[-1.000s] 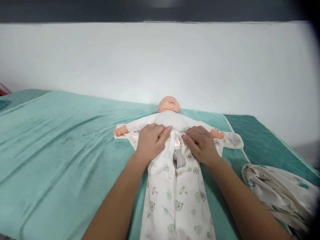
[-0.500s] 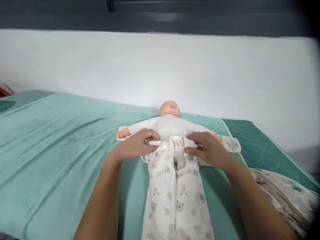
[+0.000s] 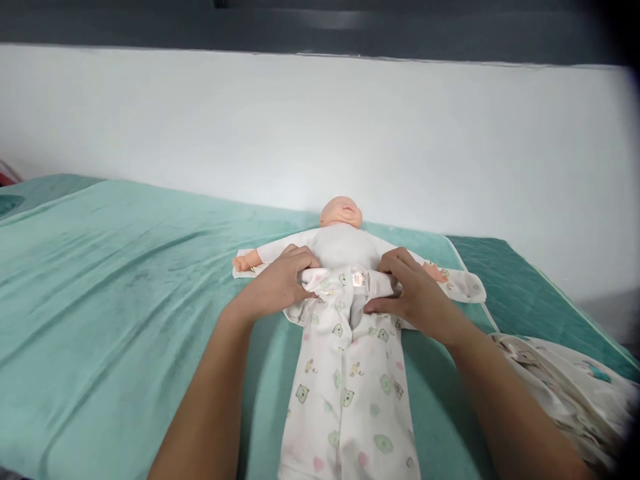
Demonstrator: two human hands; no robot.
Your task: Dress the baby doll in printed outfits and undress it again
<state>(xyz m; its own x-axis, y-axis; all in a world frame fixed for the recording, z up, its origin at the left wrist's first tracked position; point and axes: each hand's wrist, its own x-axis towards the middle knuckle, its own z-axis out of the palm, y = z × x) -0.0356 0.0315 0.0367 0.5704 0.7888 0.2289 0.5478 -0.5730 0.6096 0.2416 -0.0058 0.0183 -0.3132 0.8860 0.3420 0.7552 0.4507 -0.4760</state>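
A baby doll [image 3: 343,243] lies on its back with its arms stretched out to both sides. White baby pants [image 3: 345,387] printed with green and yellow animals cover its lower body, the waistband across its belly. My left hand [image 3: 280,280] pinches the waistband's left side between thumb and fingers. On the other side my right hand [image 3: 413,293] grips the waistband in the same way. A label shows inside the waist between my hands. Another printed white garment [image 3: 465,287] lies spread beneath the doll's arms. The doll's legs are hidden by the pants.
A light green sheet [image 3: 125,320] covers the bed, with a darker green quilted mat [image 3: 525,280] at the right. A crumpled white printed cloth [image 3: 565,380] lies at the lower right. The white wall [image 3: 250,127] rises right behind the doll's head.
Both hands have drawn the waistband slightly up the doll's belly, and the front opening looks narrower. The view has tilted down a little.
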